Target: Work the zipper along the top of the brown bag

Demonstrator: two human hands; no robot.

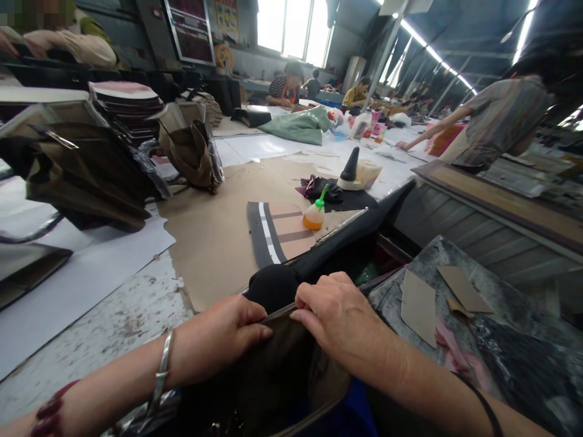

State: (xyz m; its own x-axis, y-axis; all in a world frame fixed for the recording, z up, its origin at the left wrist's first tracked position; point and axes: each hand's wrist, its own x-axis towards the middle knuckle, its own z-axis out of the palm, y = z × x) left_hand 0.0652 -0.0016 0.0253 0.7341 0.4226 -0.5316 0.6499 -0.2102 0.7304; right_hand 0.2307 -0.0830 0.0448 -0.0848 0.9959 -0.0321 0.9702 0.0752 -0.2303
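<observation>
At the bottom of the head view I hold a dark olive-brown bag [282, 358] by its top edge. My left hand [228, 337] pinches that rim between thumb and fingers, with a silver bangle on the wrist. A short way to the right, my right hand [337, 315] grips the same rim with curled fingers. The bag's mouth gapes toward me, and its lower part is in shadow. Just beyond the hands sits a rounded black object [273, 288] whose kind I cannot make out.
Brown paper [214, 243] covers the table, bearing a striped curved panel [282, 233] and a green-capped glue bottle [314, 212]. A black cone [350, 167] stands behind. Brown bags [86, 164] are at left. Cardboard pieces [419, 306] lie right; a person [505, 115] leans over farther back.
</observation>
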